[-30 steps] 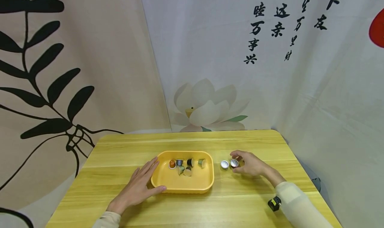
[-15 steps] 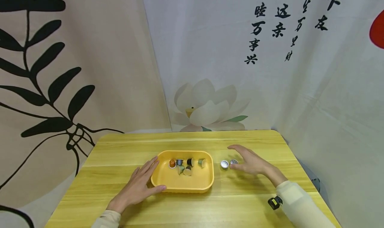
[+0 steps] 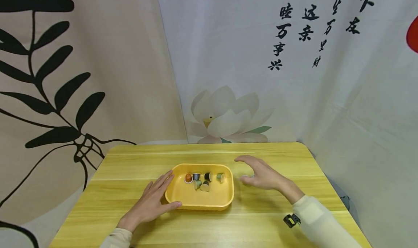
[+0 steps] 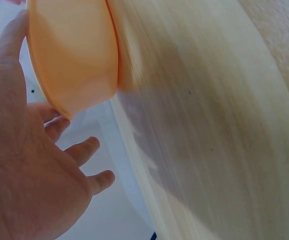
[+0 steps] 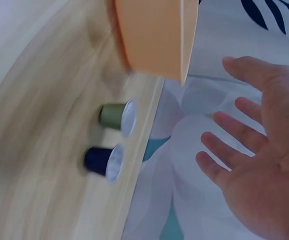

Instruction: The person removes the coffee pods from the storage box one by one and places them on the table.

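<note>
on the white hanging cloth [image 3: 228,41] stand black brush-style chinese characters [image 3: 330,26], set in slanting columns. the leftmost column [image 3: 283,30] reads 和睦万事兴, its first character clipped by the top edge of the head view. the next column [image 3: 310,13] has 远亲 under a clipped character that looks like 胜. the thinner third column [image 3: 322,45] ends in 万里财, with the topmost character cut off. in the rightmost column [image 3: 352,25], 友 is legible; the character above it is unclear.

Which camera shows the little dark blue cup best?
The right wrist view: the dark blue cup shows whole, side and silver top. In the head view, the right hand mostly hides it; the left wrist view doesn't show it.
</note>
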Demonstrator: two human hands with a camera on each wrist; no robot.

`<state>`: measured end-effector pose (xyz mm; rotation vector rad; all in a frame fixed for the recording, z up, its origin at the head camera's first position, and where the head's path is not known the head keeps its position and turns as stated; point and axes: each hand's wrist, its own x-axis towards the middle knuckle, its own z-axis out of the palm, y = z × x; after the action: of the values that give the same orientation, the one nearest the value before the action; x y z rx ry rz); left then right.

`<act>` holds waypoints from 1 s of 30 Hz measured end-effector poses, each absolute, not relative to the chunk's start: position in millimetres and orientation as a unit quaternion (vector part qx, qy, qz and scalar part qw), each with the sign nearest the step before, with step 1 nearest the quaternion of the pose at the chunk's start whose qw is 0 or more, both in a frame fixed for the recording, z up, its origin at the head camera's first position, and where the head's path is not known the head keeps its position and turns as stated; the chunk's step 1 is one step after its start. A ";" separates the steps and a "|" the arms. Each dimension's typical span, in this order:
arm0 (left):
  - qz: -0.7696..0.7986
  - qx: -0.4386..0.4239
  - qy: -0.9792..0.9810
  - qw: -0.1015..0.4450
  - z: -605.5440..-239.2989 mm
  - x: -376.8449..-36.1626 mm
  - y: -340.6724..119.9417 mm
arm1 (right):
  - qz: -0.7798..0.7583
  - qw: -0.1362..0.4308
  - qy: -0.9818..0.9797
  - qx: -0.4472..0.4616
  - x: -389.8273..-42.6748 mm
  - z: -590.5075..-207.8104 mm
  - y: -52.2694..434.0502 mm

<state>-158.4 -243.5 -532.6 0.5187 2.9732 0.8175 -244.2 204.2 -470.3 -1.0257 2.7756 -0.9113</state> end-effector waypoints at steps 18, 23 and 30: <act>0.264 0.166 0.950 0.013 -531.5 -158.1 -244.2 | -0.244 0.069 0.868 -0.427 -243.9 -452.5 143.1; 0.268 0.166 0.949 0.016 -531.9 -158.1 -244.1 | -0.222 0.090 0.864 -0.443 -246.2 -453.3 128.9; 0.272 0.165 0.948 0.016 -531.4 -158.0 -243.9 | -0.191 0.132 0.867 -0.442 -250.0 -454.0 108.6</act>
<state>-158.0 -243.9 -531.4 0.5128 2.9488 0.8466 -250.0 108.6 -454.0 -1.2829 2.5155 -0.5539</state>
